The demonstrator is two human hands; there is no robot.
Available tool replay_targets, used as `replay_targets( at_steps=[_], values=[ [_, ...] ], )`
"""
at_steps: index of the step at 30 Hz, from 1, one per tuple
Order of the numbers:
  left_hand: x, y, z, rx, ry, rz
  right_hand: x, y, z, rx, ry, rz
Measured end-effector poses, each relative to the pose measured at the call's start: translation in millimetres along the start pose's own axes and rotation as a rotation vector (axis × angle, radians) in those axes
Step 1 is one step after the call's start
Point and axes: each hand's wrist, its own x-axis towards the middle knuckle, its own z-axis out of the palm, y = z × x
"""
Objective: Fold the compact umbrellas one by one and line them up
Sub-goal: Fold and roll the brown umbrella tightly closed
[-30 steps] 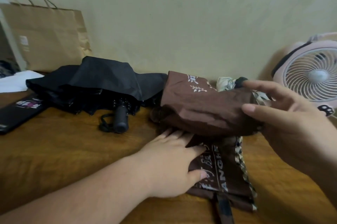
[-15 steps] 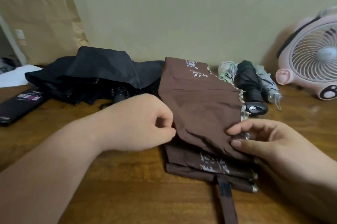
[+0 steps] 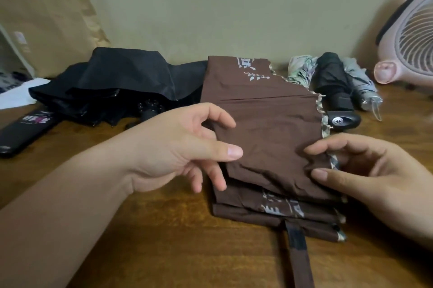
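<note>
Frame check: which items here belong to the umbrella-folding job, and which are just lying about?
Job: brown umbrella, its edges pinched by left hand and right hand; loose black umbrella; patterned umbrella, folded black umbrella, grey umbrella, side by side.
Lying about: paper bag, pink fan, black case, white paper.

The brown umbrella [image 3: 269, 137] at centre is matt, creased cloth; the black umbrella [image 3: 131, 76] at middle left is smoother cloth with a faint sheen. The table [image 3: 164, 241] is grained wood. The handle [image 3: 343, 120] at middle right is glossy black plastic, the bag [image 3: 46, 25] at upper left creased matt paper, and the fan [image 3: 412, 48] smooth pink plastic.
</note>
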Motion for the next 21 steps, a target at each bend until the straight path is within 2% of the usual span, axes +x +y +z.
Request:
replay_targets(
  at_steps=[5, 11, 17, 21],
  values=[
    [5.9, -9.4, -3.2, 0.212, -0.007, -0.011, -1.7, 4.8, -4.2, -0.061, 0.015, -0.133],
    [12.3, -15.4, -5.3, 0.195, -0.015, -0.092, -1.9, 5.2, -6.3, -0.167, -0.060, -0.172],
    [12.3, -16.4, 0.4, 0.406, -0.022, -0.070, -3.8, 2.3, -5.0, -0.307, -0.089, -0.192],
    [13.6, -18.9, -1.8, 0.451, -0.009, -0.070, -4.9, 4.0, -9.0, -0.341, -0.089, -0.143]
  ],
)
